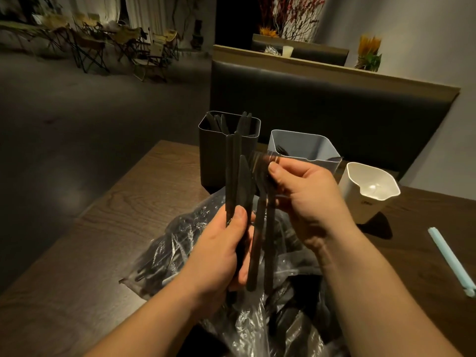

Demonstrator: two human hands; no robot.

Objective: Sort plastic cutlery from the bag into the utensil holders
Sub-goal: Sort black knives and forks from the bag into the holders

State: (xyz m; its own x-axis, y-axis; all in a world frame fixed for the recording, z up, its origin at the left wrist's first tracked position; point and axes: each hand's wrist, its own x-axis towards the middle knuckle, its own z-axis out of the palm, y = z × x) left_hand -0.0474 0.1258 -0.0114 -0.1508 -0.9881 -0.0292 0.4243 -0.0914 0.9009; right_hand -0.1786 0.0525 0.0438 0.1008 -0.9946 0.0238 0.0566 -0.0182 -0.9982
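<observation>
- The left hand [221, 251] is gripping a bundle of black knives [235, 166] upright, thumb pressing them against its curled fingers, blades pointing up.
- The right hand [306, 199] is pinching two black forks [268, 240] by their blurred heads, their handles hanging straight down above the clear bag [180, 248] lying at the near edge of the surface [128, 202].
- The dark holder [213, 155] is standing directly beyond the knives, toward the far edge, and the grey holder [304, 143] just beyond the right hand; both are already carrying dark cutlery.
- The white holder [360, 202] is sitting further toward the right edge.
- Judging from this, each hand is nearest the holder it needs, and both bundles are already lying handle-down for dropping in.
</observation>
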